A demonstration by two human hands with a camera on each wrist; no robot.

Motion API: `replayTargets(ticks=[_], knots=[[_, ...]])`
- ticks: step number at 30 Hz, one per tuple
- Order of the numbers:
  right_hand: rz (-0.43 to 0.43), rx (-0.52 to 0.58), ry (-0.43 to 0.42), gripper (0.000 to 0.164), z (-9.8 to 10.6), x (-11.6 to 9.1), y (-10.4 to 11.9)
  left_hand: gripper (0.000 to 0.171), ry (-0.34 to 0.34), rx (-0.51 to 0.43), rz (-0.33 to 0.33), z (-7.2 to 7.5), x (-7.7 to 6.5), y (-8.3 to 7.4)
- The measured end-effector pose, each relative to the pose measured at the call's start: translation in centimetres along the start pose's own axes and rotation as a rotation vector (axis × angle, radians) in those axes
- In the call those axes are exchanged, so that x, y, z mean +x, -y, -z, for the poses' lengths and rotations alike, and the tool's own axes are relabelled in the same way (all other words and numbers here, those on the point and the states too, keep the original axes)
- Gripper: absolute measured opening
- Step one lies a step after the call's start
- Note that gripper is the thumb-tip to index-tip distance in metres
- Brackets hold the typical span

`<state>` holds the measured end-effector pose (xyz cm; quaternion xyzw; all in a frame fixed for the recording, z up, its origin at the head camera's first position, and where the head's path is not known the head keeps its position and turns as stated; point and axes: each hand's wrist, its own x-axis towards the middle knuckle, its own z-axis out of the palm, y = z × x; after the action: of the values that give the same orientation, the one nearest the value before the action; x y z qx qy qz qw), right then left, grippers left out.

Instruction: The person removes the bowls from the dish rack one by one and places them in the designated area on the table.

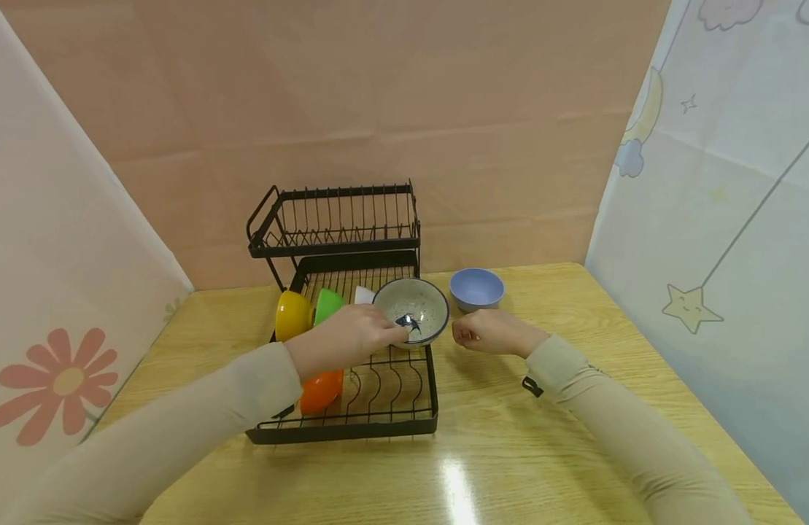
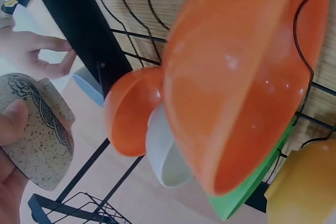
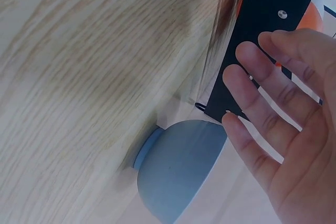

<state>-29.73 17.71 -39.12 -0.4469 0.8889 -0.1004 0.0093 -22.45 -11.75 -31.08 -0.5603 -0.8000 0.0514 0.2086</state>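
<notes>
My left hand (image 1: 351, 337) grips a speckled grey bowl (image 1: 413, 300) with a dark blue rim, thumb over its edge. The bowl is held above the right side of a black two-tier dish rack (image 1: 341, 430); blue wave patterns show on its outside in the left wrist view. To the right of the rack hovers my right hand (image 1: 496, 332), its fingers (image 3: 257, 98) loosely bent around nothing. Just behind that hand a periwinkle-blue bowl (image 1: 476, 286) stands upright on the table.
On the rack's lower tier lean a yellow bowl (image 1: 292, 315), a green bowl (image 1: 328, 302), a white bowl (image 1: 363, 294) and an orange bowl (image 1: 322, 392). A second, smaller orange bowl (image 2: 134, 111) shows in the left wrist view. The slotted upper tier (image 1: 338, 211) rises behind.
</notes>
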Motion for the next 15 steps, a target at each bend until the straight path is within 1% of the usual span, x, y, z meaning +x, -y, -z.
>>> replayTargets(ticks=[2, 6, 9, 15], knots=[[0.008, -0.006, -0.005, 0.008, 0.0, 0.0, -0.1, 0.027, -0.025, 0.011, -0.027, -0.4, 0.0, 0.1], [0.031, -0.012, -0.016, 0.007, -0.1, 0.1, -0.3, 0.022, -0.054, 0.023, -0.048, -1.3, 0.1, 0.2], [0.032, -0.017, -0.016, 0.005, -0.2, 0.3, -0.3, 0.020, -0.040, 0.030, -0.048, -1.7, 0.2, 0.2], [0.012, -0.030, 0.000, 0.005, -0.4, 0.3, -0.4, 0.017, -0.005, 0.026, -0.037, -1.9, 0.3, 0.0]])
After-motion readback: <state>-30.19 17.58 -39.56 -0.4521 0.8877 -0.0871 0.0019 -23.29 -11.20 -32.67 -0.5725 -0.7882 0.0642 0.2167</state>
